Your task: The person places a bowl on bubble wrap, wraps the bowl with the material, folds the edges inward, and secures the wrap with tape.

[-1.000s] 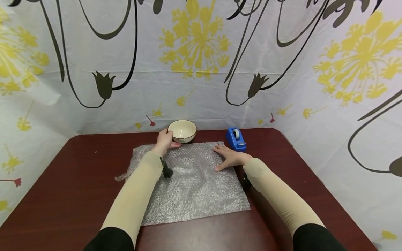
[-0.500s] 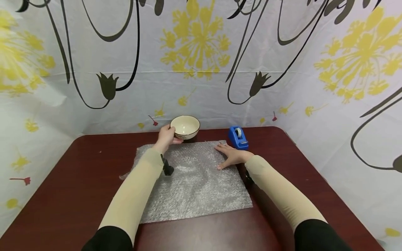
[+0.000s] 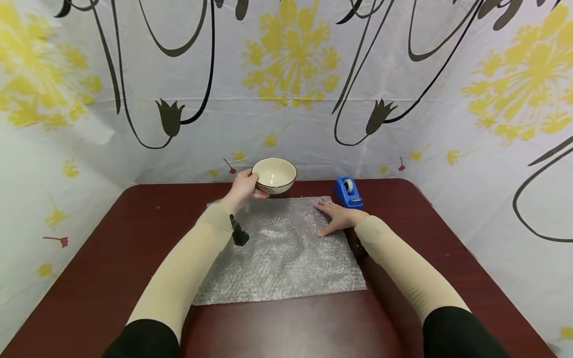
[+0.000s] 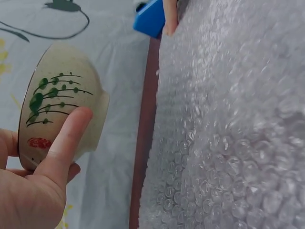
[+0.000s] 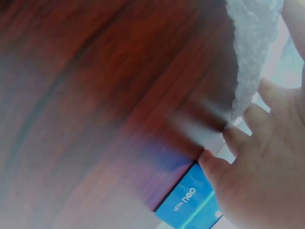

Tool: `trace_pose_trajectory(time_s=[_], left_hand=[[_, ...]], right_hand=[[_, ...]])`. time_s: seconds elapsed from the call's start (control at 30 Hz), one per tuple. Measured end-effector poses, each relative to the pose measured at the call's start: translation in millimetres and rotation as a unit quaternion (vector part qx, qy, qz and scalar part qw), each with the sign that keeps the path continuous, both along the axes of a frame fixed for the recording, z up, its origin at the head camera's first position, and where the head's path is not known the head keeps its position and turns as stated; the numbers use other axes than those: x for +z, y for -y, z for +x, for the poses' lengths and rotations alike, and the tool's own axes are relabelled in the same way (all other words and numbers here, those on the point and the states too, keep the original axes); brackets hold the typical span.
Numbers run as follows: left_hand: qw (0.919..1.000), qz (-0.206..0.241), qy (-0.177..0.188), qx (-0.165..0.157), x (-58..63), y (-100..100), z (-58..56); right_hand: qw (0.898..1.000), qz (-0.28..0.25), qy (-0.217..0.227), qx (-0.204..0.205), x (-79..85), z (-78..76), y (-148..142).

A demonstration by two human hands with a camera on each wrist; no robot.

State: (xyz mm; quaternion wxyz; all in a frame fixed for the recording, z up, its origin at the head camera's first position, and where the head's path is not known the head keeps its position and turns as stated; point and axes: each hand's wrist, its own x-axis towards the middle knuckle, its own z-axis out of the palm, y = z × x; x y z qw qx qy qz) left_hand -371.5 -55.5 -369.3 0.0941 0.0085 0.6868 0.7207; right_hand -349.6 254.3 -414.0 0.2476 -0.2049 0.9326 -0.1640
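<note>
A cream bowl (image 3: 274, 172) with a dark rim is gripped at its left side by my left hand (image 3: 243, 190). In the left wrist view the bowl (image 4: 66, 102) shows green leaf painting and a red mark, with a finger laid along its outside. It is raised above the far edge of a sheet of bubble wrap (image 3: 286, 258), which lies flat on the table. My right hand (image 3: 342, 217) rests on the wrap's far right corner, fingers spread. Close beyond that hand stands a blue tape dispenser (image 3: 347, 192), also seen in the right wrist view.
The dark red-brown table (image 3: 286, 328) extends around the wrap on all sides. Behind and beside it hangs a white flower-printed cloth (image 3: 215, 149). Small black wrist cameras are strapped below both hands, one plainly visible at the left wrist (image 3: 239, 234).
My left hand has lifted the bowl from the far side of the table, up and slightly right. The right hand keeps its place on the wrap. The head view has shifted a little.
</note>
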Motion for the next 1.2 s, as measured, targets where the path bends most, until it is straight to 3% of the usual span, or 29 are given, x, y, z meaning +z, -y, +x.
trace_pose_trajectory(time_s=[0.47, 0.83, 1.2], left_hand=[[0.9985, -0.026, 0.013, -0.046, 6.0, 11.6, 44.8], [0.9944, -0.046, 0.024, -0.092, -17.2, 18.5, 77.0], [0.9938, -0.048, 0.038, -0.092, -34.8, 14.1, 86.7]], right_hand=[[1.000, 0.003, -0.014, 0.008, -0.7, -0.4, 1.4], [1.000, 0.003, -0.015, 0.012, 1.4, -2.9, 1.8], [1.000, 0.002, -0.017, 0.010, 0.1, -0.6, 2.0]])
